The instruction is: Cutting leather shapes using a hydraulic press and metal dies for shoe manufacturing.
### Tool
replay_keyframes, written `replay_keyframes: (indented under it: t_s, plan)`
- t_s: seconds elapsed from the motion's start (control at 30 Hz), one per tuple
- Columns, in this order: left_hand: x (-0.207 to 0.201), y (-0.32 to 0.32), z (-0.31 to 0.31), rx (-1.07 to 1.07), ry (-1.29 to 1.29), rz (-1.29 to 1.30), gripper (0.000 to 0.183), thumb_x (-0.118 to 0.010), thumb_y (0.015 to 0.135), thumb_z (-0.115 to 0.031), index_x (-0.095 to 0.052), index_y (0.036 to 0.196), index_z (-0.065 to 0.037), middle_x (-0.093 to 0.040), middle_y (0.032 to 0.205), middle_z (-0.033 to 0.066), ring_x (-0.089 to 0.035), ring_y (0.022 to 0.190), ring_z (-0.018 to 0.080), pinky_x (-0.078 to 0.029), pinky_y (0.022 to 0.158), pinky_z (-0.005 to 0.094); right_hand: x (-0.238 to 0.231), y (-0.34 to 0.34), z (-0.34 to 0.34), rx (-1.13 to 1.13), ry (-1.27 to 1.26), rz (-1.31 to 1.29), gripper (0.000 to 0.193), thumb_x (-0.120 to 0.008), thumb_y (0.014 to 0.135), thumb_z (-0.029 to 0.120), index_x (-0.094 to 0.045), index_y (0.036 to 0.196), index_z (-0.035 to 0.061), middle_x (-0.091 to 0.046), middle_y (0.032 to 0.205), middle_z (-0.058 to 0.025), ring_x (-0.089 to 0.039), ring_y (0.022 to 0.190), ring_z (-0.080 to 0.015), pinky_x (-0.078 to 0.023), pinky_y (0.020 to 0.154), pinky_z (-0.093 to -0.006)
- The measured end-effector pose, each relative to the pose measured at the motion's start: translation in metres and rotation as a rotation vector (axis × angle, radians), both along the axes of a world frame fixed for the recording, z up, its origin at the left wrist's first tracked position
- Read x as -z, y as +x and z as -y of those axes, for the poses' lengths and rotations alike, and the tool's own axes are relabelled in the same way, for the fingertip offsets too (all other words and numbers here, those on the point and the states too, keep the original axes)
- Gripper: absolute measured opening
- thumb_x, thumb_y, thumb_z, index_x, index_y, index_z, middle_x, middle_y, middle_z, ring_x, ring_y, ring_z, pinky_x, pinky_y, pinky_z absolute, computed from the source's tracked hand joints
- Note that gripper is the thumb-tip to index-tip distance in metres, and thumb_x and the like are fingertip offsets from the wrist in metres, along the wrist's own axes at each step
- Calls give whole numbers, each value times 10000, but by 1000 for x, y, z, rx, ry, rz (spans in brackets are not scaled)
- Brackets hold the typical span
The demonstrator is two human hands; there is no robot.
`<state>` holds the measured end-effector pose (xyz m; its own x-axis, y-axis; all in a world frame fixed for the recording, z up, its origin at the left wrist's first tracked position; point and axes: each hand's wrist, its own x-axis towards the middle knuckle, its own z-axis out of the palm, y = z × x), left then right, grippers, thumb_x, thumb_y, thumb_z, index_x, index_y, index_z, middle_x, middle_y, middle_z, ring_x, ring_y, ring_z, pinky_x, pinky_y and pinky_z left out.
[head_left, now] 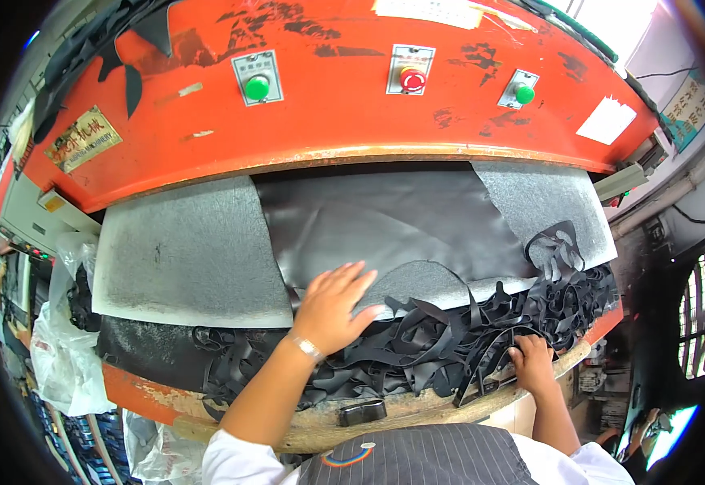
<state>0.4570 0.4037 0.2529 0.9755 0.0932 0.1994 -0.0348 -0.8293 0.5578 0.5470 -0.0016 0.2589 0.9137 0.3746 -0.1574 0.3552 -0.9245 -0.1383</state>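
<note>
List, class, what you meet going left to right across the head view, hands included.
Gold nameplate, left green button, the person's left hand, red button, the person's right hand, teal-edged sign.

The far edge of the black sheet (385, 226) is hidden behind the orange machine front (328, 121). The palm of the left hand (332, 305) is out of sight; how the right hand (535, 368) grips the dark curved frame (469, 394) is unclear, its outline partly lost among black scraps (425, 331). The lower edge cuts off the striped apron (425, 457) and 2 white sleeves (239, 461).
</note>
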Motion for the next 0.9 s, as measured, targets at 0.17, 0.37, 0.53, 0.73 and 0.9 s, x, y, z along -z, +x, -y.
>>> replay_keyframes:
  t_s: [0.17,0.37,0.53,0.73,0.9]
  plan:
    - [39,-13,-45,0,228,-236,643,-503,924,-497,-429,1422,-98,-353,1525,88,-281,1428,268,-187,1162,476,-1,16,-8,-115,-148,-63,204,-648,792,116,-643,996,109,-629,952,-110,-620,905,-355,-490,759,-456]
    - [60,-69,-86,-203,175,-42,549,-545,914,-428,-545,1329,-68,-468,1446,102,-388,1367,293,-242,1134,484,-23,8,0,-147,-237,73,195,-613,738,2,-676,882,117,-618,798,-110,-638,746,-353,-504,645,-445]
    - [70,-71,-90,-268,151,105,420,-597,887,-334,-651,1188,-45,-585,1320,112,-486,1287,304,-291,1100,491,-102,-16,-6,-142,-132,356,368,-558,667,-104,-679,970,66,-627,831,-139,-641,768,-351,-510,661,-410]
    - [76,-65,-92,-264,154,177,387,-609,868,-318,-673,1142,-51,-599,1301,100,-492,1281,286,-303,1098,494,-184,14,-63,-459,-59,552,282,-541,651,-97,-611,907,-2,-621,868,-170,-623,825,-388,-509,707,-414]
    - [79,-71,-96,-270,160,188,382,-628,854,-297,-671,1133,-40,-606,1285,110,-493,1275,299,-302,1090,490,-173,71,-198,-1137,-155,353,257,-631,622,36,-575,872,40,-632,1051,-127,-593,1085,-332,-524,856,-399]
